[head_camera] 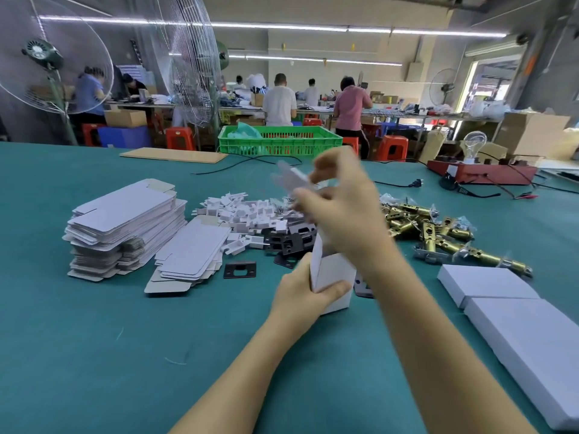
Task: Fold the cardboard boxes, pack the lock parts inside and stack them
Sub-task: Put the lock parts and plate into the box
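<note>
White cardboard box (332, 277) is standing upright on the green table (94, 339), the left hand (302, 296) gripping its side. Above it, the right hand (338, 211) is pinching a blurred white piece (293, 178); bracing the box firmly should help while lowering it straight in.

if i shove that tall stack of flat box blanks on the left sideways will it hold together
Probably not. The stack of flat blanks already sits fanned and uneven, so the top sheets would likely slide off. Each sheet looks thin and light, and the teal table cover may drag on the bottom ones.
</note>
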Demonstrator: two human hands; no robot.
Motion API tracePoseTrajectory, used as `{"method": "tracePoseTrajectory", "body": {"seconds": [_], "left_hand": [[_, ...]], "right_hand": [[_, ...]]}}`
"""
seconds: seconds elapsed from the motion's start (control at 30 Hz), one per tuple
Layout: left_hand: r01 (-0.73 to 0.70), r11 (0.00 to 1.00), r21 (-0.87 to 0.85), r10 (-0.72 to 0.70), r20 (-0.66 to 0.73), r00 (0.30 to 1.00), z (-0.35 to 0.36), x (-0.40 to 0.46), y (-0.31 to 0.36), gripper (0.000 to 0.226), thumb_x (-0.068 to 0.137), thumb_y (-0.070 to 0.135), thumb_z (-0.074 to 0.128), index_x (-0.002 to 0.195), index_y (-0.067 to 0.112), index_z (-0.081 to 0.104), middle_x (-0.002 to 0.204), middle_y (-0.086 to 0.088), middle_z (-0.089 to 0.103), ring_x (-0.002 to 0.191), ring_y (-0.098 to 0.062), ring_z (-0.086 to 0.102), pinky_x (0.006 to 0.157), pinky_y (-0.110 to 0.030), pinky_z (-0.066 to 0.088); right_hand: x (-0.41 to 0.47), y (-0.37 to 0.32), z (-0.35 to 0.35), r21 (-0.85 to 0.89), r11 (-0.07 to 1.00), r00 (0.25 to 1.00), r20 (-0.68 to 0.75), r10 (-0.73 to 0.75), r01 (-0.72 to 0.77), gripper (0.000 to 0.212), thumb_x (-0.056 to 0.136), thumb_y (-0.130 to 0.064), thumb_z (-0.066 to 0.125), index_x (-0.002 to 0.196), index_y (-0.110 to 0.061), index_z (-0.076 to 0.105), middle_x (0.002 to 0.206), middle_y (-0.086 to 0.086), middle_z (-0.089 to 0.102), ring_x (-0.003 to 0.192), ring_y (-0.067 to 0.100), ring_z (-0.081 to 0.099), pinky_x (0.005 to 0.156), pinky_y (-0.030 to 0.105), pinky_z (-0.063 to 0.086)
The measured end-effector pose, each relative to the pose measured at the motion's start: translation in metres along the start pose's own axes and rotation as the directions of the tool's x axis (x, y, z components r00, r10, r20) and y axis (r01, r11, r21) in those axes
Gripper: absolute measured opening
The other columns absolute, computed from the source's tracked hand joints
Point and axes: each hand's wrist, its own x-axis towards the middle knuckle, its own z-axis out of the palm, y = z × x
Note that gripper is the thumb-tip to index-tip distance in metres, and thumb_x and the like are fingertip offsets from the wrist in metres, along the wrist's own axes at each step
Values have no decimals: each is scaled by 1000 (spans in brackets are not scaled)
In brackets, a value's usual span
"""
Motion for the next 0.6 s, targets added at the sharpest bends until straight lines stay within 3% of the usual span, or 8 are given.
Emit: {"method": "tracePoseTrajectory", "body": {"seconds": [0.07,0.17,0.27,0.37,0.4,0.5,0.53,0.6], "left_hand": [[-35,999,2,35,35,999,-1,-1,0,37,71,48,76,99,62,56,101,26,68,96,2,63,83,-26,55],[-44,999,-13,45,44,998,-1,-3,2,41,68,45,76,107,51,63,104,23,69,98,-3,64,86,-34,56],[-35,999,-29,36,40,999,-1,-3,3,44,67,43,77,110,43,65,103,19,70,98,-7,65,87,-37,56],[-32,999,-35,33,21,999,-1,-2,2,39,67,41,78,103,51,65,101,21,69,97,-5,65,85,-32,56],[-34,999,-30,35,16,999,-1,-2,2,37,67,41,78,98,56,64,101,22,69,96,-3,65,83,-28,56],[-24,998,-49,25,13,1000,-1,-1,2,37,65,42,78,94,60,64,99,25,69,93,1,65,76,-19,54],[-17,998,-55,18,14,1000,-1,-1,1,37,66,41,79,96,57,64,100,24,70,93,1,65,75,-17,53],[-12,998,-63,13,16,1000,-2,-1,1,38,67,40,79,99,54,65,101,22,70,93,1,65,72,-15,51]], "right_hand": [[1,2,-39,19,996,993,-85,86,-85,17,87,-5,67,96,-10,54,94,3,61,68,14,68,57,21,53],[0,8,-86,-51,985,983,-100,156,-162,14,84,-7,70,89,-18,63,90,1,68,64,10,66,57,19,51],[-6,7,-119,-142,977,983,68,173,-162,12,79,-10,73,84,-21,70,84,-5,72,68,16,64,61,23,49],[-10,2,-131,-193,971,938,287,196,-144,12,79,-10,73,83,-21,74,73,-10,72,56,9,61,51,14,46],[-10,1,-130,-208,969,928,318,195,-132,11,80,-10,73,83,-21,74,72,-10,72,57,12,62,50,18,48],[-6,1,-114,-256,962,920,348,180,-91,12,81,-12,72,83,-23,75,72,-6,72,73,29,66,70,44,55],[-4,2,-107,-258,963,913,370,172,-77,13,82,-10,72,83,-23,75,71,-10,72,70,25,66,67,41,55],[-1,4,-92,-258,965,891,425,157,-47,17,83,-7,71,82,-23,75,65,-20,68,59,6,63,57,18,48]]}}
